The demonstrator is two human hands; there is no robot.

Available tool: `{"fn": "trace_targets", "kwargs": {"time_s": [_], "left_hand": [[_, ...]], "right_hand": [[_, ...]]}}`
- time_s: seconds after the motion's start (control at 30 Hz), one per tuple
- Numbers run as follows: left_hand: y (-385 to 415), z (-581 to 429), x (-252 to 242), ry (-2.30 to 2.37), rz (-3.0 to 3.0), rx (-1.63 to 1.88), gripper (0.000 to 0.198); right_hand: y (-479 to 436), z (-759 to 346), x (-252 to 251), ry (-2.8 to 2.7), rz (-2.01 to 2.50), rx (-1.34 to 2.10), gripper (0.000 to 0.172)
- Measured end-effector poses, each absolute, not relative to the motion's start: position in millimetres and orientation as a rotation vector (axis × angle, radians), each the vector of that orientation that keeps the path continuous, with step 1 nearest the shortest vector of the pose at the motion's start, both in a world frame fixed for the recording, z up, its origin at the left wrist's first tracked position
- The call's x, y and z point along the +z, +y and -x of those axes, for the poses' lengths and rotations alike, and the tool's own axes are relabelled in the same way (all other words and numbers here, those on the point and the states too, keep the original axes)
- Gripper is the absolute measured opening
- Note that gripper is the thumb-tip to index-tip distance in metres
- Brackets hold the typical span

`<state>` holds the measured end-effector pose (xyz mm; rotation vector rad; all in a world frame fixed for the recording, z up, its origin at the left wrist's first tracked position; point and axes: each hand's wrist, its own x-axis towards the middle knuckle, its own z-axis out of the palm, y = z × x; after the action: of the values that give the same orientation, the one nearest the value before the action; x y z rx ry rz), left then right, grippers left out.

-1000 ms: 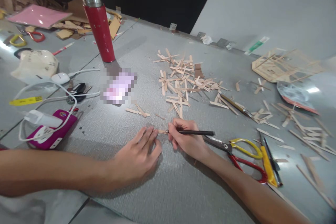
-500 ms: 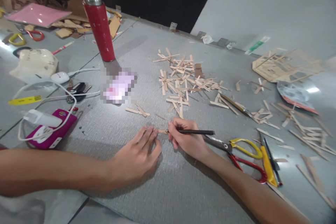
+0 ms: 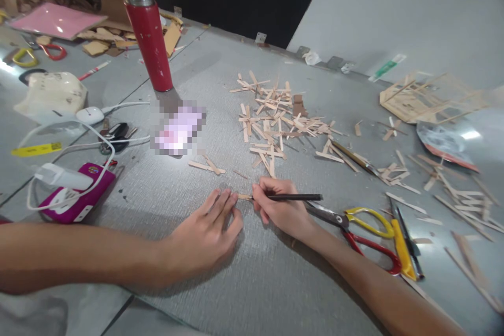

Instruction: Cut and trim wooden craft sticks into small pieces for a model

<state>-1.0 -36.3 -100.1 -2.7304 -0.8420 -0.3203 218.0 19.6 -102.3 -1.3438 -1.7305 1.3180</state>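
Note:
My left hand (image 3: pixel 210 226) rests on the grey tabletop, its fingertips pressed together on a short wooden stick (image 3: pixel 244 197). Only the stick's right end shows; the rest is under the fingers. Closed around a slim black pen (image 3: pixel 297 197), my right hand (image 3: pixel 281 205) has its fingertips at the stick's right end. The pen lies nearly level, its back end pointing right. Its tip is too small to make out clearly. Just beyond the hands are a loose wooden sliver (image 3: pixel 240 174) and a few joined sticks (image 3: pixel 208 164).
A pile of wooden sticks (image 3: pixel 271 121) spreads beyond my hands. Scissors with yellow and red handles (image 3: pixel 370 226) lie beside my right forearm, near a yellow cutter (image 3: pixel 402 249). Leftward are a phone (image 3: pixel 179 131), a red flask (image 3: pixel 151 47) and a purple power strip (image 3: pixel 81 194).

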Motion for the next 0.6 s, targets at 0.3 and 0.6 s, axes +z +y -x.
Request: {"fn": "trace_targets", "kwargs": {"time_s": [0.3, 0.6], "left_hand": [[-37, 1, -100, -0.848, 2.739, -0.300, 0.036], [-37, 1, -100, -0.845, 2.742, -0.313, 0.037]], "right_hand": [[18, -217, -94, -1.807, 1.346, 1.261, 0.042], [19, -217, -93, -1.768, 1.350, 1.287, 0.041]]}}
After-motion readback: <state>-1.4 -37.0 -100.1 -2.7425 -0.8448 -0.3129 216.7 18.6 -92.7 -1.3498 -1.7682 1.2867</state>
